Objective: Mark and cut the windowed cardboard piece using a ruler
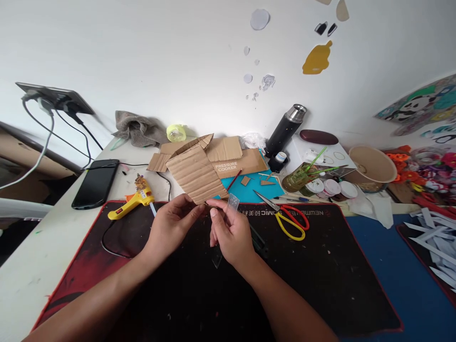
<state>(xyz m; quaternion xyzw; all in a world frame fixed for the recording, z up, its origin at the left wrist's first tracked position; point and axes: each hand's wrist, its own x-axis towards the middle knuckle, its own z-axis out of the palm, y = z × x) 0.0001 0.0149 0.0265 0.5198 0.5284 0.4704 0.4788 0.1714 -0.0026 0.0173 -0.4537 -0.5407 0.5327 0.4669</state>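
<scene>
Cardboard (195,173), brown, ribbed, roughly four-sided, a darker panel angling along its top: where is it?

Held over the far edge of the mat (302,285), short of the far edge of the desk (35,266).

And the fingers?

Those of the left hand (173,223) pinch its lower edge; those of the right hand (233,232) close around a clear strip (233,202), tips by that edge.
</scene>
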